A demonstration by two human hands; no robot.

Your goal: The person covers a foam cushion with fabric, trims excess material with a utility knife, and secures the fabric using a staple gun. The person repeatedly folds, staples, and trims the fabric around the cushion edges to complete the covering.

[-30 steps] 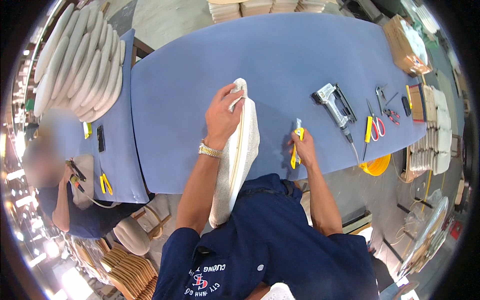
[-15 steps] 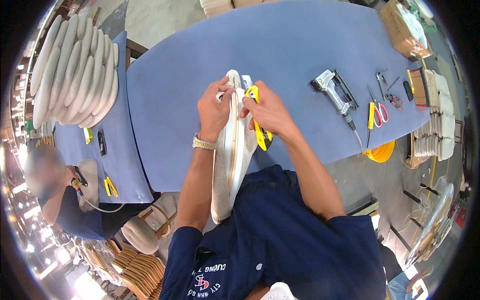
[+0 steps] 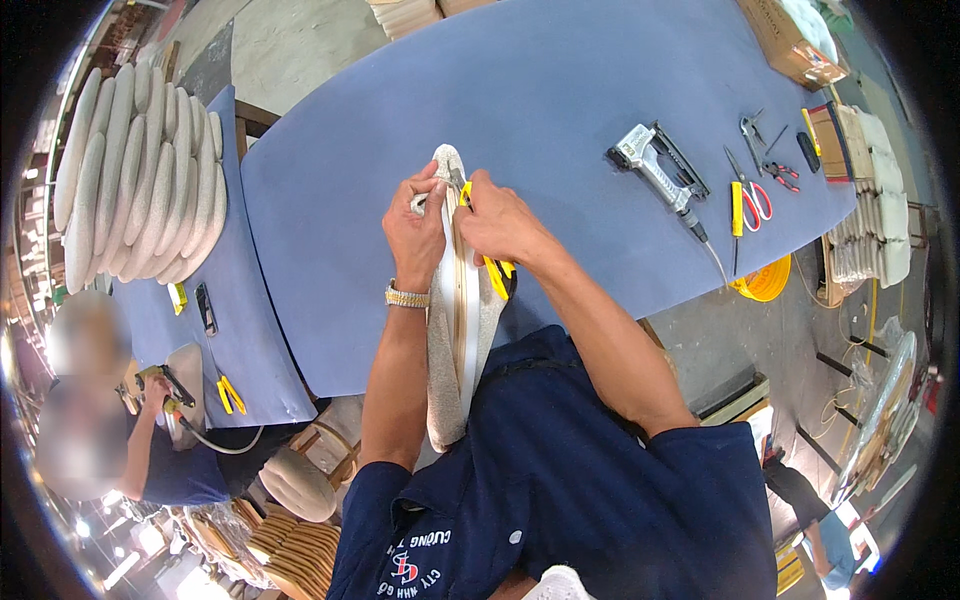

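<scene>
The long, narrow padded panel, covered in speckled light grey fabric [image 3: 458,330], shows its edge upward: along it runs a thin strip of pale brown, wood-like material, with smooth white layers beside it, and the grey cover bulges on both flanks. Its far end is rounded and wrapped in the fabric, while the near end comes close to the person's dark navy shirt [image 3: 600,480]; whether they touch, I cannot tell. The panel is in front of the person, over the near side of the large blue-covered table [image 3: 560,90]. The left hand [image 3: 415,230] is closed on the panel near its far end, from the left side, with fingers and thumb pinching a fold of the grey cover. The right hand [image 3: 497,220] is wrapped around a yellow utility knife with dark parts [image 3: 495,274], whose tip end is at the panel's upper edge, just beside the left thumb. So the panel's far end lies between the two hands, and most of its length extends below them, toward the body.
</scene>
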